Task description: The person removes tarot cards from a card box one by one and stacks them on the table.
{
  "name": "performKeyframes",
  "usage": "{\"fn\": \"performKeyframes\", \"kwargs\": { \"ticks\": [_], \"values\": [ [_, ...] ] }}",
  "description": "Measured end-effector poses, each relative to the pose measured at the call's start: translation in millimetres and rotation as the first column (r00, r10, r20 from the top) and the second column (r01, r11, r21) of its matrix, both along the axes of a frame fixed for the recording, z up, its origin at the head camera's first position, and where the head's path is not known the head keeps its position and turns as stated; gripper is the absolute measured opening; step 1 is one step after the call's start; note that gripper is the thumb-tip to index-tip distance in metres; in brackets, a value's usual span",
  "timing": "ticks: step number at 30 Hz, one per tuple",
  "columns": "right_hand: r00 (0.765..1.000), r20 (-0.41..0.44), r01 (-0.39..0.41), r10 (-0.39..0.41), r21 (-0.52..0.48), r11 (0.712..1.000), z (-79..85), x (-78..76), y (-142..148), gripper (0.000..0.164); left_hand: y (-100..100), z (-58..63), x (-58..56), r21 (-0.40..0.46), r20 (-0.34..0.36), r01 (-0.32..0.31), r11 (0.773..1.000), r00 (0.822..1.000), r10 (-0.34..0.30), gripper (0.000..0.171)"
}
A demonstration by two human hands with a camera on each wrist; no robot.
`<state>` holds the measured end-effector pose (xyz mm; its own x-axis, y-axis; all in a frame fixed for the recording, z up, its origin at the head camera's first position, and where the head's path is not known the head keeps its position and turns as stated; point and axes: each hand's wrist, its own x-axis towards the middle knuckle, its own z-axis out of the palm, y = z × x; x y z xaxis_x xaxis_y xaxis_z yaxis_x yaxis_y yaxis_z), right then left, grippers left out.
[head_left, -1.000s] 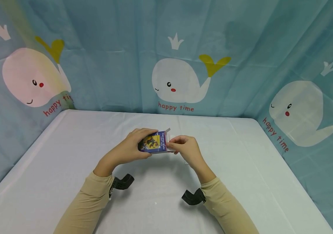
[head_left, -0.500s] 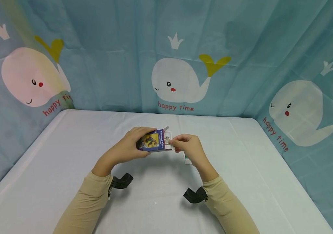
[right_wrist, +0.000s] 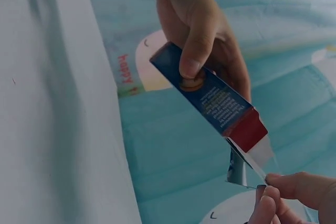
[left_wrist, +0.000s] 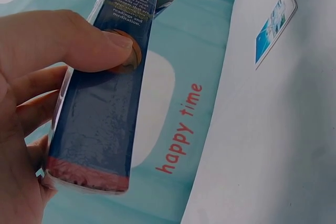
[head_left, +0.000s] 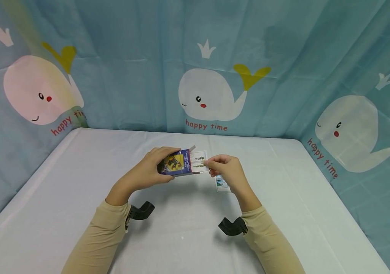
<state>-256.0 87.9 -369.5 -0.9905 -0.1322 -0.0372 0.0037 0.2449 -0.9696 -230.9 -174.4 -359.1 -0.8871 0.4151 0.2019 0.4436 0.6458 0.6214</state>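
My left hand grips a blue tarot card box above the table, thumb on its narrow side and fingers along the opposite side. The box's end flap stands open toward the right. Out of that end sticks a white-bordered picture card, partly inside the box. My right hand pinches the outer edge of this card between thumb and fingers; the right wrist view shows the fingertips at its end. On the table below lies a second card with a blue picture, partly hidden by my right hand in the head view.
A white cloth covers the table. Blue curtains with whale prints hang along the back and both sides. Black camera mounts stick out from both wrists, low over the cloth.
My right hand has moved right, drawing the card farther out of the box. My left hand has shifted slightly left and up with the box. More of the card on the table shows.
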Motion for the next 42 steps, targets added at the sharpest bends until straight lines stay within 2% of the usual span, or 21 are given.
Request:
{"fn": "performKeyframes", "kwargs": {
  "ticks": [7, 12, 31, 42],
  "values": [
    [0.997, 0.038, -0.068, 0.068, -0.018, 0.998, 2.9, 1.4, 2, 0.027, -2, 1.0, 0.0, 0.006, 0.003, -0.006, 1.000, 1.000, 0.006, 0.078],
    [0.993, 0.057, -0.103, 0.103, -0.014, 0.995, 5.6, 2.5, 0, 0.023, -4, 1.0, 0.0, 0.002, 0.008, -0.021, 1.000, 1.000, 0.021, 0.078],
    [0.998, 0.039, -0.057, 0.059, -0.048, 0.997, 12.8, -0.2, 16, 0.028, -9, 4.2, -0.2, 0.009, 0.008, -0.031, 0.999, 0.999, 0.031, 0.078],
    [0.997, 0.057, -0.047, 0.049, -0.039, 0.998, 17.1, -0.9, 23, 0.030, -9, 5.9, 0.9, 0.014, 0.002, -0.030, 0.999, 1.000, 0.030, 0.078]
  ]
}}
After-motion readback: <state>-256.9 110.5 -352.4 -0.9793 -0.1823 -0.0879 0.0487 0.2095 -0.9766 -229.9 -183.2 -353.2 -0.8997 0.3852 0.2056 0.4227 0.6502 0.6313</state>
